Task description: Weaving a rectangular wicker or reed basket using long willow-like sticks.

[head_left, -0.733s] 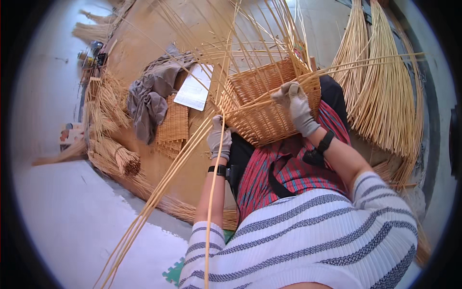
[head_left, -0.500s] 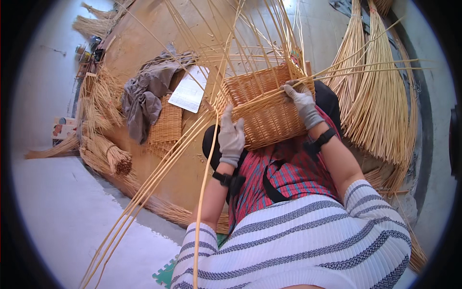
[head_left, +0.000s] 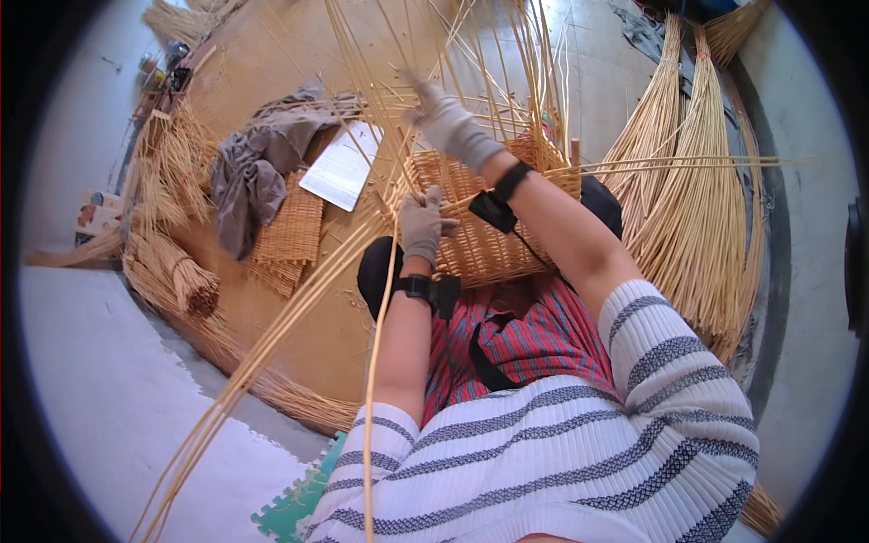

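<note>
A rectangular wicker basket rests tilted on my lap, with many tall unwoven rods rising from its far side. My gloved left hand is closed at its near left corner, on the rim where long willow rods run out toward the lower left. My gloved right hand is over the basket's left part, among the upright rods; its fingertips are smeared by motion, so their grip cannot be made out. The right forearm hides part of the basket's rim and inside.
Large bundles of rods lie at the right. At the left are a grey cloth, a white sheet, flat woven panels and a tied bundle. Loose rods stick out to the right.
My right hand has left the basket's near right rim and swung left and away from me, to the upright rods. My left hand has stayed by the near left corner, its fingers now more curled.
</note>
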Demonstrator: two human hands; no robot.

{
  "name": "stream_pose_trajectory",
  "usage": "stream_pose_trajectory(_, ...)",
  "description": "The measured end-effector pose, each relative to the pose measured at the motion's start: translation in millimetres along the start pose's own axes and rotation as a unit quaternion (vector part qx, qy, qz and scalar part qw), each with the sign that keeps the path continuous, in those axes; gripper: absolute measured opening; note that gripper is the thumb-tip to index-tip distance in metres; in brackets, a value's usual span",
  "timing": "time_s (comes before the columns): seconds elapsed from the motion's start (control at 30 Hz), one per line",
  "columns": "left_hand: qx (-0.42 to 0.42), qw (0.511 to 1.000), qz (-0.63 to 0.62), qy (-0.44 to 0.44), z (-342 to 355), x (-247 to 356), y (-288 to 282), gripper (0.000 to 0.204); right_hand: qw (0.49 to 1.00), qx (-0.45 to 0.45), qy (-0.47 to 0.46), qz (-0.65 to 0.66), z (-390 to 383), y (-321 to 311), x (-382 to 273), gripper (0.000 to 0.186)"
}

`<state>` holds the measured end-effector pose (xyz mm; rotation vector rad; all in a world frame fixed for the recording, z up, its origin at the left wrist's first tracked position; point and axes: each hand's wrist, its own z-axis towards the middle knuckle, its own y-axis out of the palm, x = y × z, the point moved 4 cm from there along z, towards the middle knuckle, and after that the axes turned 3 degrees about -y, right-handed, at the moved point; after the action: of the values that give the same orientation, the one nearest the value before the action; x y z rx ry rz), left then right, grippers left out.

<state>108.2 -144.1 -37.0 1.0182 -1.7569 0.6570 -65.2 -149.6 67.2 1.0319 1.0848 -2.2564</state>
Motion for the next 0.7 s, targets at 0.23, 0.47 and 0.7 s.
stream_pose_trajectory(0.23,-0.008,0.999,-0.052,-0.012,-6.3,-1.1,-0.1,0.035,0.834,0.273,-0.035,0.478,-166.1,-53.3,80.2,0.031)
stream_pose_trajectory(0.47,0.079,0.994,0.048,-0.057,-8.0,12.4,4.8,0.046,0.917,0.154,0.028,0.368,-164.8,-53.5,10.8,0.021)
stream_pose_trajectory(0.7,0.128,0.947,0.127,0.266,-37.0,45.4,30.1,0.037,0.867,0.310,0.237,0.309,-199.7,-121.6,79.4,0.027)
